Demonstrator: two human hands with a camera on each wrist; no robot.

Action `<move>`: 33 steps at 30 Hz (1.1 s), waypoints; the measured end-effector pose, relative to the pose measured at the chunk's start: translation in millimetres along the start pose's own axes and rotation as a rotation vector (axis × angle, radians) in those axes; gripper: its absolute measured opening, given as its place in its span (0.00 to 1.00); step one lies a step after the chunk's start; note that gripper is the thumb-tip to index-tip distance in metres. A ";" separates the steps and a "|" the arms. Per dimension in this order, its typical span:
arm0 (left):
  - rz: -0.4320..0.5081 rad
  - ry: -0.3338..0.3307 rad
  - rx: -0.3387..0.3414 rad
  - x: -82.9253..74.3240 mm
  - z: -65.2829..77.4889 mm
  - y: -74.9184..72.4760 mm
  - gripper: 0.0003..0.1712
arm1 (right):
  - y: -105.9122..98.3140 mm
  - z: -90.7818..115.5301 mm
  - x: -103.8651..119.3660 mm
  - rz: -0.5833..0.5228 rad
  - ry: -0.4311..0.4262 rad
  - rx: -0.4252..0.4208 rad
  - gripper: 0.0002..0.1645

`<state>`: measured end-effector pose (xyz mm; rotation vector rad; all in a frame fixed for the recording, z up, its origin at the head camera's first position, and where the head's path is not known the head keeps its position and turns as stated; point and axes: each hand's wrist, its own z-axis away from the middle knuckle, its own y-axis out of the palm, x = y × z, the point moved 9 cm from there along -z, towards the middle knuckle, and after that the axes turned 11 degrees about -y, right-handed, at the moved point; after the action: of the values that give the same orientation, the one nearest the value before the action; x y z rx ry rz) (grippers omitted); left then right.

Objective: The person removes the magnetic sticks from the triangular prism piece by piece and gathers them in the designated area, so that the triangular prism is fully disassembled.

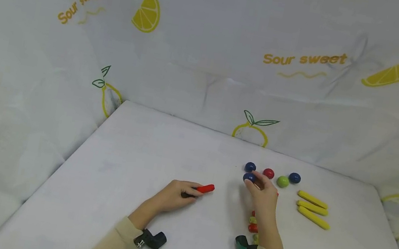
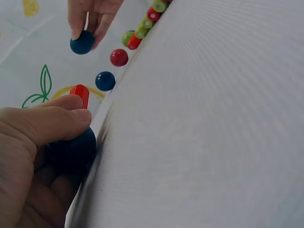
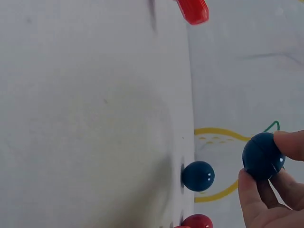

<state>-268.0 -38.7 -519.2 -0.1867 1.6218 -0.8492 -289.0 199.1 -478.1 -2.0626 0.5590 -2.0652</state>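
Observation:
My left hand (image 1: 172, 195) grips a red ribbed stick (image 1: 206, 188), its end poking out past thumb and finger. In the left wrist view a dark blue ball (image 2: 73, 149) is held in the same hand, under the thumb. My right hand (image 1: 263, 197) pinches another blue ball (image 3: 263, 156) between thumb and fingers, raised over the table. Just behind it on the table lies a blue ball (image 1: 250, 167). A red ball (image 1: 268, 173), a green ball (image 1: 283, 181) and one more blue ball (image 1: 295, 178) lie to its right.
Three yellow sticks (image 1: 313, 217) lie at the right. Small red and green pieces (image 1: 253, 228) form a line, partly hidden behind my right forearm. A white sheet with lemon prints (image 1: 211, 55) hangs behind the white table (image 1: 118, 150).

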 end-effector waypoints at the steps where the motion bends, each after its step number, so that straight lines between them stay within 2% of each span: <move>1: 0.002 0.002 0.002 0.4 0.2 0.0 0.15 | -2.4 -4.5 0.8 0.029 -0.010 0.001 0.27; 7: 0.039 -0.010 0.033 2.1 1.0 2.2 0.14 | -6.7 -27.3 -8.4 0.121 0.019 0.017 0.28; 14: 0.042 0.017 0.029 0.8 0.2 1.6 0.14 | -10.3 -41.0 -23.6 0.208 0.070 0.003 0.26; 18: 0.068 0.014 0.030 1.5 -0.1 0.0 0.14 | -9.0 -45.7 -25.8 0.239 0.061 0.010 0.26; 27: 0.059 0.016 0.036 1.3 -0.6 0.5 0.13 | -6.7 -48.6 -26.2 0.312 0.048 0.032 0.27; 33: 0.044 0.050 0.038 -1.4 0.8 0.0 0.13 | -4.9 -48.4 -27.0 0.329 0.046 0.049 0.29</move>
<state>-266.9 -38.2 -518.1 -0.1034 1.6498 -0.8558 -335.4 220.6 -500.0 -1.7613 0.7877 -1.9164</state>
